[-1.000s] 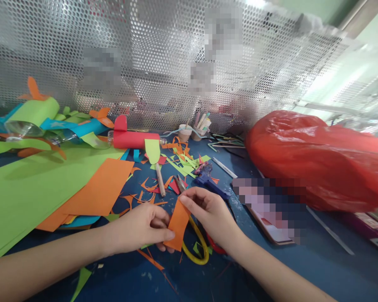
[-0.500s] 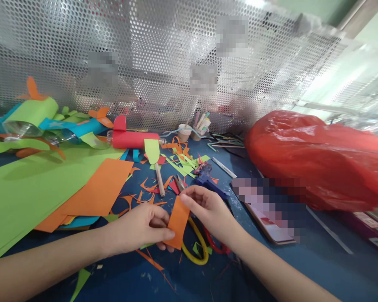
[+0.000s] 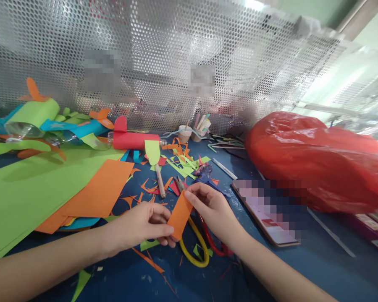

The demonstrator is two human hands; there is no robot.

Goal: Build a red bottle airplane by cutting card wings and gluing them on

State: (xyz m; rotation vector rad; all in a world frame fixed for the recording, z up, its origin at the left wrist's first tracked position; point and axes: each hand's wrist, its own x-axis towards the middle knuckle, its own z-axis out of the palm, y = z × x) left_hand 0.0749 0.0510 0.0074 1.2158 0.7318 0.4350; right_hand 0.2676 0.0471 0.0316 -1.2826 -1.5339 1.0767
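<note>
A small orange paper strip (image 3: pixel 180 214) is held up at a slant between both hands. My left hand (image 3: pixel 151 224) pinches its lower left edge between thumb and fingers. At the upper right corner, my right hand (image 3: pixel 209 207) grips it with thumb and index finger. Beneath the hands lie scissors with one yellow handle (image 3: pixel 199 247) and one red handle (image 3: pixel 210 235); part of them is hidden by my right hand. A blue glue gun (image 3: pixel 209 180) sits just beyond my right hand, partly covered by it. Paper scraps (image 3: pixel 148 184) are strewn around.
Green sheets (image 3: pixel 34 188) and orange sheets (image 3: pixel 103 188) are stacked at left. Behind stand a red paper-wrapped bottle (image 3: pixel 130 140), other paper-covered bottles (image 3: pixel 38 111) and cups of pens (image 3: pixel 198 133). To the right lie a phone (image 3: pixel 271 226) and a red plastic bag (image 3: pixel 315 159). A perforated metal panel (image 3: pixel 164 54) rises behind.
The orange strip has tilted further and shifted slightly upward, my right hand moving a little right with it. My left hand keeps its pinch at the lower edge.
</note>
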